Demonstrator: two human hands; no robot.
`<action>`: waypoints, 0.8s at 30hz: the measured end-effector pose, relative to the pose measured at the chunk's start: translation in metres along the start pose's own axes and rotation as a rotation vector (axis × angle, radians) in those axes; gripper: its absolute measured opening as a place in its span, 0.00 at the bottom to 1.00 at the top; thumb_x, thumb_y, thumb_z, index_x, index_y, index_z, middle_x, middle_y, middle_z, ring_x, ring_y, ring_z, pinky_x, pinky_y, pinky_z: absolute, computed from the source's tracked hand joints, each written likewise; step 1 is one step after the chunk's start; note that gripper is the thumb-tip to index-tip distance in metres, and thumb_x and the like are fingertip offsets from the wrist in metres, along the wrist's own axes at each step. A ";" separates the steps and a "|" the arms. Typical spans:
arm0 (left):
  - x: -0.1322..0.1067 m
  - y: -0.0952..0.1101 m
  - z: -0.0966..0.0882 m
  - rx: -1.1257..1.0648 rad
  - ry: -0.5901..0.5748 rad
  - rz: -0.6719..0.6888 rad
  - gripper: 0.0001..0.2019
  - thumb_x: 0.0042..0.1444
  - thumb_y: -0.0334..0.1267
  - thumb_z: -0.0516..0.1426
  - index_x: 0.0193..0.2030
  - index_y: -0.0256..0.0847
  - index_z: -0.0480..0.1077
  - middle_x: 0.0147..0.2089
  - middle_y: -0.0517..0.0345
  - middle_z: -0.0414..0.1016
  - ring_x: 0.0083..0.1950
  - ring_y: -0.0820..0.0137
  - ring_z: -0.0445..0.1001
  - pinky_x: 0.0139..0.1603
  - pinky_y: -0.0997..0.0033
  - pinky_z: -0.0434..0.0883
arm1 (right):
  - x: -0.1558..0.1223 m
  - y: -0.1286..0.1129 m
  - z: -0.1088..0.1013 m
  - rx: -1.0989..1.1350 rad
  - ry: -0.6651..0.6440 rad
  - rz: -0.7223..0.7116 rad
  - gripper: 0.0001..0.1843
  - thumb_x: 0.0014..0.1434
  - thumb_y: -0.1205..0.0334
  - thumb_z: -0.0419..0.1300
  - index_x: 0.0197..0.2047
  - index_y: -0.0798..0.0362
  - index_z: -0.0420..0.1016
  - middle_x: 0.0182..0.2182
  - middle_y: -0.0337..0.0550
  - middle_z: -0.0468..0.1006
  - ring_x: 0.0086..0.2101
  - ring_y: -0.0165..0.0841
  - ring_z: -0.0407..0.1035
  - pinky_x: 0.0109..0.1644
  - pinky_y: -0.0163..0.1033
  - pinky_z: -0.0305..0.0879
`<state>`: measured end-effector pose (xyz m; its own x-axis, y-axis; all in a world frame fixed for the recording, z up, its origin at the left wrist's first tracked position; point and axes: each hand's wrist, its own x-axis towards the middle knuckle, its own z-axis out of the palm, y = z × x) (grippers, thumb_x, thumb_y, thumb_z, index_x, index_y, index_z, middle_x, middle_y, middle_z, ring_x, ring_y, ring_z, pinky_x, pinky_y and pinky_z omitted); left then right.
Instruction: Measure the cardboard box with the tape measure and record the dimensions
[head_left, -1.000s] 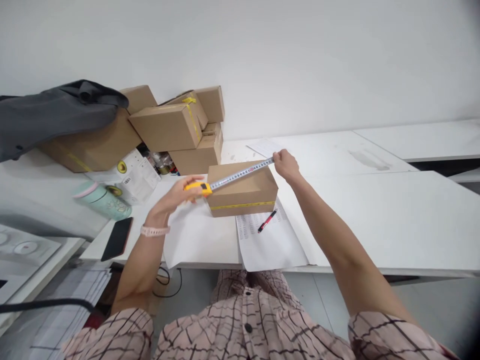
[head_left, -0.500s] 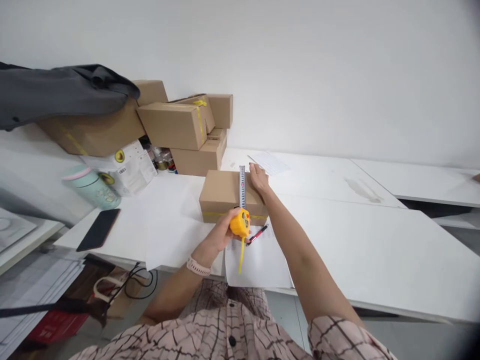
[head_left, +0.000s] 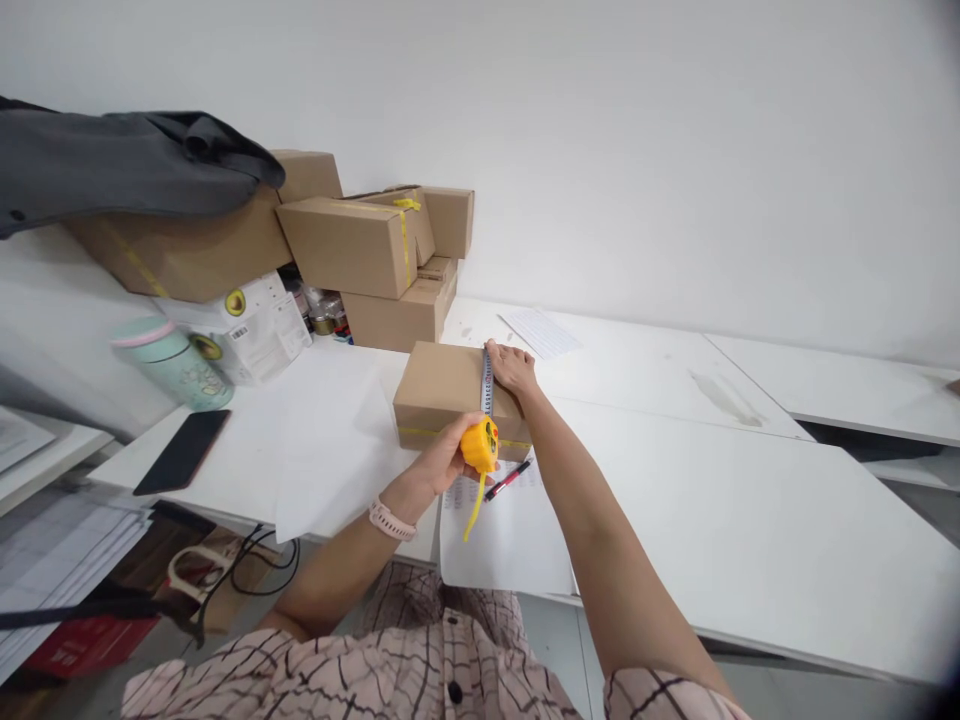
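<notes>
My left hand [head_left: 442,455] is wrapped round a yellow tape measure [head_left: 480,445] at the near side of a cardboard box [head_left: 442,375]. The marked blade [head_left: 487,382] runs out of the case across the box's top to its far edge. There my right hand [head_left: 513,368] lies on the box, its fingers closed at the blade's end. A yellow strap [head_left: 473,510] hangs from the case. Below the box, a red and black pen [head_left: 508,481] rests on a printed sheet [head_left: 502,550]. The box hides part of that sheet.
Several cardboard boxes [head_left: 345,245] are stacked at the back left, with a dark grey bag [head_left: 135,165] on top. Nearby are a mint bottle [head_left: 176,365], a white carton [head_left: 259,335] and a black phone [head_left: 182,452]. Another printed sheet [head_left: 541,332] lies behind the box.
My right hand has shifted left, from beside the blade onto its far end. The tape measure stays in my left hand. The whole view has turned slightly.
</notes>
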<state>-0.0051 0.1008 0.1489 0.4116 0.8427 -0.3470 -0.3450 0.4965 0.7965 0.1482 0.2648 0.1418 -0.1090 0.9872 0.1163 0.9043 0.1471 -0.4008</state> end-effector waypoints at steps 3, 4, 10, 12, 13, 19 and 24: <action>-0.007 -0.007 0.004 0.007 -0.012 0.023 0.16 0.56 0.51 0.62 0.39 0.38 0.72 0.34 0.53 0.76 0.27 0.67 0.77 0.24 0.66 0.77 | -0.003 -0.003 -0.002 -0.035 0.017 -0.008 0.33 0.74 0.46 0.29 0.63 0.44 0.69 0.64 0.46 0.73 0.64 0.46 0.61 0.68 0.58 0.49; -0.009 -0.009 0.005 0.009 -0.011 0.030 0.17 0.56 0.51 0.62 0.39 0.38 0.72 0.34 0.53 0.76 0.27 0.67 0.76 0.24 0.66 0.78 | -0.004 -0.003 -0.002 -0.047 0.022 -0.012 0.32 0.74 0.47 0.30 0.63 0.44 0.69 0.64 0.46 0.73 0.63 0.47 0.62 0.67 0.58 0.50; -0.013 -0.017 0.005 0.008 0.006 0.050 0.19 0.54 0.53 0.63 0.41 0.38 0.71 0.37 0.53 0.76 0.28 0.67 0.77 0.24 0.65 0.78 | -0.009 -0.006 -0.004 -0.106 0.039 -0.037 0.28 0.75 0.51 0.32 0.60 0.45 0.69 0.62 0.47 0.74 0.61 0.47 0.64 0.65 0.57 0.53; -0.012 -0.017 0.004 0.005 0.004 0.053 0.19 0.54 0.53 0.63 0.42 0.38 0.71 0.37 0.53 0.76 0.29 0.66 0.78 0.25 0.65 0.78 | -0.010 -0.006 -0.003 -0.115 0.046 -0.040 0.28 0.75 0.51 0.32 0.60 0.45 0.69 0.62 0.47 0.74 0.61 0.47 0.64 0.65 0.56 0.53; -0.012 -0.018 0.004 0.004 0.002 0.054 0.19 0.55 0.53 0.63 0.42 0.38 0.71 0.37 0.53 0.76 0.29 0.65 0.78 0.25 0.65 0.78 | -0.010 -0.006 -0.003 -0.119 0.049 -0.039 0.29 0.75 0.50 0.31 0.60 0.45 0.69 0.62 0.47 0.74 0.61 0.47 0.64 0.65 0.56 0.53; -0.012 -0.018 0.005 0.002 0.003 0.064 0.20 0.54 0.54 0.63 0.41 0.38 0.72 0.36 0.53 0.77 0.29 0.66 0.78 0.25 0.65 0.78 | -0.008 -0.005 -0.001 -0.131 0.057 -0.027 0.28 0.75 0.51 0.32 0.58 0.46 0.70 0.61 0.47 0.75 0.60 0.46 0.65 0.64 0.55 0.53; -0.016 -0.014 0.006 0.002 -0.006 0.073 0.20 0.53 0.54 0.63 0.40 0.38 0.72 0.37 0.52 0.77 0.28 0.66 0.77 0.24 0.64 0.76 | -0.008 -0.005 0.000 -0.137 0.065 -0.034 0.27 0.75 0.51 0.33 0.57 0.45 0.70 0.60 0.47 0.76 0.59 0.45 0.65 0.63 0.55 0.54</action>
<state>-0.0017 0.0794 0.1462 0.3906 0.8755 -0.2844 -0.3724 0.4328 0.8210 0.1451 0.2566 0.1430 -0.1179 0.9750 0.1882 0.9489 0.1665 -0.2679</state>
